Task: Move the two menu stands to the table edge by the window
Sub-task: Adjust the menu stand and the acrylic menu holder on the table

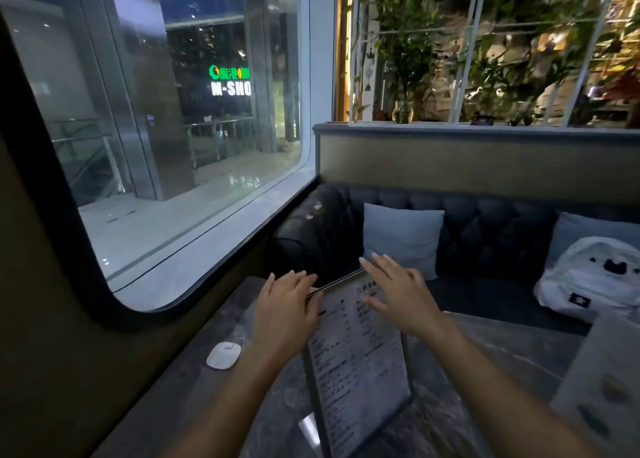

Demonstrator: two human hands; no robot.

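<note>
A framed menu stand (360, 367) with a printed white sheet stands tilted on the dark marble table (491, 357), in the middle near the window side. My left hand (287, 308) rests on its top left corner, fingers spread over the frame's edge. My right hand (398, 295) hovers over the top right of the sheet with fingers apart; whether it touches is unclear. A second menu stand (602, 374), pale and blurred, shows at the right edge of the table.
A large window (173, 128) with a dark rounded frame runs along the left. A small white device (224, 354) lies on the table by the window. Behind the table is a dark tufted sofa (485, 222) with a blue cushion (401, 239) and a white plastic bag (595, 277).
</note>
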